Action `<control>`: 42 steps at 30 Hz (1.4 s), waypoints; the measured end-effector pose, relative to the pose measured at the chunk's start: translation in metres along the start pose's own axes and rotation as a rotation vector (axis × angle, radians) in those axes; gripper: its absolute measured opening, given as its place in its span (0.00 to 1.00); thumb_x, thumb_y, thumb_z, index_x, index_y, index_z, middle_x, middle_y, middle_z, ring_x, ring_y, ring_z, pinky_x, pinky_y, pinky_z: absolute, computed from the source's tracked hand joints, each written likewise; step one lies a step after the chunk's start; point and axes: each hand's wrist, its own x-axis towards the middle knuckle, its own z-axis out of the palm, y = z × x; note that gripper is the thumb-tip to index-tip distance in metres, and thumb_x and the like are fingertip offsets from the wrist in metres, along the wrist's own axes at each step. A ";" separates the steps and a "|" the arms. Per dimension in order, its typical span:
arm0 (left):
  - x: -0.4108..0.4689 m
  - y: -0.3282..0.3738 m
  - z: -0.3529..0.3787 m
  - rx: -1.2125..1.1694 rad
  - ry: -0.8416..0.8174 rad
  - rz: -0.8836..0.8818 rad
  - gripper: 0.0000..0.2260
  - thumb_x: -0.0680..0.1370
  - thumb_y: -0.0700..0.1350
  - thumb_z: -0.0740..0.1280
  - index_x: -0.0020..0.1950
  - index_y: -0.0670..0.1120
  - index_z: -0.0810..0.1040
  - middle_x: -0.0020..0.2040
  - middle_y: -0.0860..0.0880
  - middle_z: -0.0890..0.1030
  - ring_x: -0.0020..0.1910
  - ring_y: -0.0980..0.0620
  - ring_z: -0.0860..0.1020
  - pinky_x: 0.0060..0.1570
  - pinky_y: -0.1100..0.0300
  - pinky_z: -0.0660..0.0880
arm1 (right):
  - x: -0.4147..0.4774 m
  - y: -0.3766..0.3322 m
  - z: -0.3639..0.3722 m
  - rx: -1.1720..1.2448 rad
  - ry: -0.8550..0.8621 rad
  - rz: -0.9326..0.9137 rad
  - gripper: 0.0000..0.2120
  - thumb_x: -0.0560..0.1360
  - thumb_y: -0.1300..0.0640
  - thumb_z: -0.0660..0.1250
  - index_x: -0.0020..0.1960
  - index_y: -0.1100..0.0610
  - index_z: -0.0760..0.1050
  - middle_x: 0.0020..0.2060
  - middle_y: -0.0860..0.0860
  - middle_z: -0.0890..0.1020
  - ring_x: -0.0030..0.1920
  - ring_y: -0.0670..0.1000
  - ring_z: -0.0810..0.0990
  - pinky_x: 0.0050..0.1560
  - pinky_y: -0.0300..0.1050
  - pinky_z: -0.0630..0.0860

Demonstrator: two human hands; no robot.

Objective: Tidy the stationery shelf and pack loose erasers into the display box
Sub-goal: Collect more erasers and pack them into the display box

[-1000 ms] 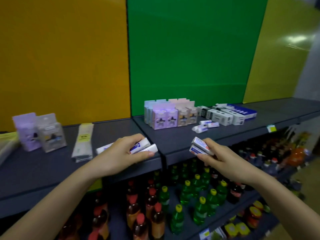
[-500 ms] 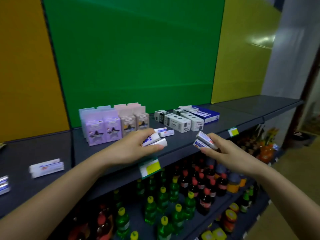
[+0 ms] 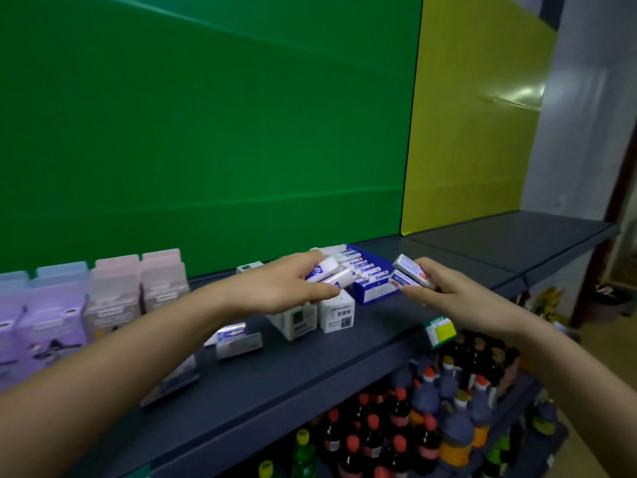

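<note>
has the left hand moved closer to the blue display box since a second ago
Yes. The left hand, holding erasers, has travelled right along the shelf and now overlaps the blue display box.

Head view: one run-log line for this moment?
left hand: holds erasers | right hand: holds erasers | blue display box: part-filled, between hands | phase: approaching box

A: Views on file?
B: One. Head-worn wide-angle camera, facing forward and down along both forearms onto the dark grey metal shelf [image 3: 344, 367].
A: Range?
B: Close, at arm's reach; flat green back panel [image 3: 206, 132] fills the upper frame, bottled drinks [image 3: 413, 426] show below. No second view shares the scene.
</note>
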 end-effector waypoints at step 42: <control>0.198 -0.059 0.043 0.316 0.423 -0.565 0.15 0.66 0.49 0.75 0.32 0.38 0.76 0.29 0.44 0.71 0.29 0.48 0.65 0.33 0.57 0.60 | 0.239 0.144 -0.011 -0.166 -0.412 -0.554 0.10 0.78 0.54 0.60 0.55 0.58 0.73 0.42 0.47 0.72 0.38 0.40 0.68 0.38 0.27 0.65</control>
